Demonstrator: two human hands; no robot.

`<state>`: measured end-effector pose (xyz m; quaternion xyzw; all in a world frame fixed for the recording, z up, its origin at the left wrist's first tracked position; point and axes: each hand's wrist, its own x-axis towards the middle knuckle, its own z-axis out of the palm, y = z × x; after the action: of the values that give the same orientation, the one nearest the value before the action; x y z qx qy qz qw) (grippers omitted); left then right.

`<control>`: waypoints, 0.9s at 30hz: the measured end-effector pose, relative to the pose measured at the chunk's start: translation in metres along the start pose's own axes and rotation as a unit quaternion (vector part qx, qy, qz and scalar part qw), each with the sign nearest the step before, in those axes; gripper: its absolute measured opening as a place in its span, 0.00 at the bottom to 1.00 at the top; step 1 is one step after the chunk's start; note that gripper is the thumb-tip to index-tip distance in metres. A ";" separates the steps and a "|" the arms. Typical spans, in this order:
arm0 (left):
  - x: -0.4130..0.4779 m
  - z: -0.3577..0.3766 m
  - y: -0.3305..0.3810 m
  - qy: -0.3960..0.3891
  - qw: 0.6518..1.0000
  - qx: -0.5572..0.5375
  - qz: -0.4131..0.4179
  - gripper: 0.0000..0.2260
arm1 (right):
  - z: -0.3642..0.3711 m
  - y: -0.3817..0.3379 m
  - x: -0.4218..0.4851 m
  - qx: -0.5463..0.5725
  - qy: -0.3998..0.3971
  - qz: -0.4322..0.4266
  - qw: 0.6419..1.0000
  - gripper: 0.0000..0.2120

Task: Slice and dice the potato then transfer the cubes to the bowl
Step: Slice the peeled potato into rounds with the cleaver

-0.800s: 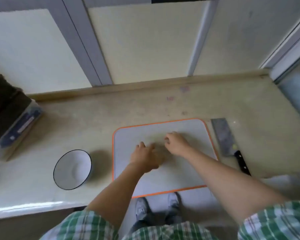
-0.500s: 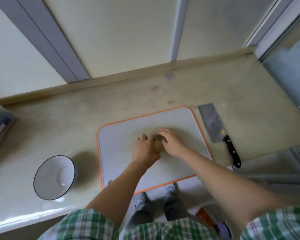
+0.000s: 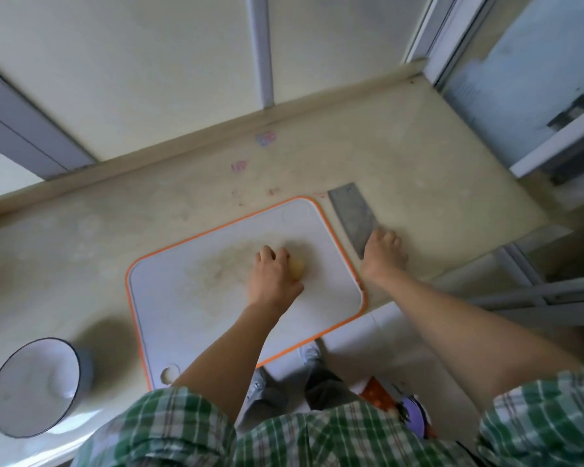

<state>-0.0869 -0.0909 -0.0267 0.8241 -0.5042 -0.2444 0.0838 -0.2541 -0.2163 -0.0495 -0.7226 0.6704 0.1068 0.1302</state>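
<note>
Left hand (image 3: 273, 274) clamps the pale yellow potato (image 3: 297, 267) — right hand (image 3: 383, 256) covers the grey steel cleaver (image 3: 349, 212), grip unclear; grasp handle firmly.

Beige counter (image 3: 418, 156): orange-rimmed cutting board (image 3: 189, 308) centre, cleaver (image 3: 351, 210) just right, white bowl (image 3: 27, 392) left.
</note>
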 end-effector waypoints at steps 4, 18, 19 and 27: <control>0.000 0.000 0.000 0.000 1.000 0.005 -0.003 0.25 | -0.004 0.007 0.005 0.051 0.015 -0.008 0.999 0.19; -0.016 -0.016 -0.034 0.029 0.997 -0.026 -0.063 0.23 | -0.052 -0.066 -0.022 0.267 0.002 -0.192 0.944 0.07; -0.019 -0.018 -0.039 0.036 0.996 -0.029 -0.075 0.23 | -0.051 -0.075 -0.029 0.257 -0.011 -0.214 0.942 0.07; -0.045 -0.024 -0.077 0.081 0.985 -0.043 -0.143 0.23 | -0.007 -0.112 -0.077 0.116 -0.059 -0.341 0.931 0.05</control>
<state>-0.0316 -0.0173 -0.0213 0.9005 -0.3618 -0.2073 0.1237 -0.1491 -0.1383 -0.0123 -0.8802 0.3823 0.0200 0.2807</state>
